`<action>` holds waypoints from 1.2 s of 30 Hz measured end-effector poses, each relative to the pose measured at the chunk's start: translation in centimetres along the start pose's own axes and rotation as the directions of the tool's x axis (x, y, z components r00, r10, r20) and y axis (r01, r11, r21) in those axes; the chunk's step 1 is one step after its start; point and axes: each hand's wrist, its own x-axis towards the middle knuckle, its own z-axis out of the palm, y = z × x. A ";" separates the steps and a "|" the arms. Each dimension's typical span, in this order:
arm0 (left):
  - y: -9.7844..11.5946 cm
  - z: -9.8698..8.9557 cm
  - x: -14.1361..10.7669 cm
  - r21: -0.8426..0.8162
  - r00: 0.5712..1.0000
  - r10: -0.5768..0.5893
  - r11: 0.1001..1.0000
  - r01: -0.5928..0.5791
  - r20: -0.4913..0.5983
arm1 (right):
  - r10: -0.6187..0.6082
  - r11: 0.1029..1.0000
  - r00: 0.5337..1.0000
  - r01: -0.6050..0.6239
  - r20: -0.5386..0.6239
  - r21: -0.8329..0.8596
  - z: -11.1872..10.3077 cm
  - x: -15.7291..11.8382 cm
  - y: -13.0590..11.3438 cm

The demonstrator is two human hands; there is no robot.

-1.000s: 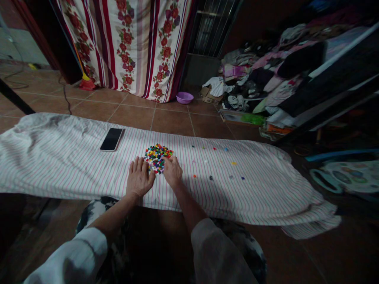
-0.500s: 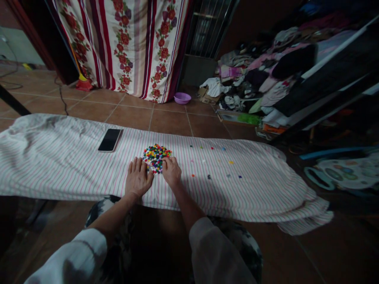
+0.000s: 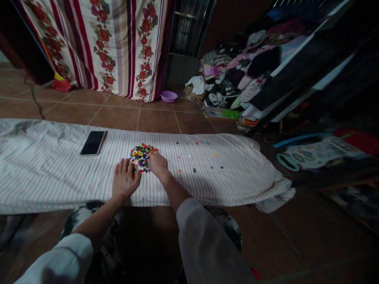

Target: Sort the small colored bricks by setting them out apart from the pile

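A round pile of small multicoloured pieces (image 3: 141, 156) lies on a striped cloth (image 3: 237, 189). My left hand (image 3: 126, 179) rests flat on the cloth at the pile's lower left edge, fingers spread, thumb against the pieces. At the pile's right side is my right hand (image 3: 158, 162), its fingers drawn together over the pieces; what they hold, if anything, is hidden. Right of it, several single pieces sit apart in loose rows, among them a yellow piece (image 3: 213, 155), an orange piece (image 3: 180, 170) and a dark blue piece (image 3: 222, 167).
A phone (image 3: 93, 143) lies left of the pile on the cloth. Beyond the cloth's far edge are a purple basin (image 3: 169, 96), a floral curtain (image 3: 121, 47) and a heap of clothes (image 3: 231, 75). A printed board with a blue edge (image 3: 310, 152) is at the right.
The view has turned to the right, so everything appears further left. My right hand has shifted slightly over the pile's right side. My left hand stays flat by the pile.
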 end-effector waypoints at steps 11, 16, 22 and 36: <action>0.0 -0.1 0.0 0.010 1.000 0.004 1.000 -0.004 -0.002 | -0.097 0.993 0.995 0.097 -0.004 -0.068 0.0 0.6 -0.7; 0.0 -0.1 0.0 0.013 1.000 0.009 1.000 -0.009 -0.008 | -0.128 0.991 0.985 0.131 -0.118 0.024 0.7 0.2 -0.5; -0.1 0.1 0.0 0.002 0.999 0.025 1.000 -0.024 -0.033 | -0.056 0.978 0.976 0.096 -0.208 0.187 1.0 0.0 -0.4; -0.2 0.0 -0.1 -0.020 0.998 0.043 0.999 -0.044 -0.035 | 0.025 0.953 0.968 0.053 -0.250 0.299 0.6 -2.4 0.8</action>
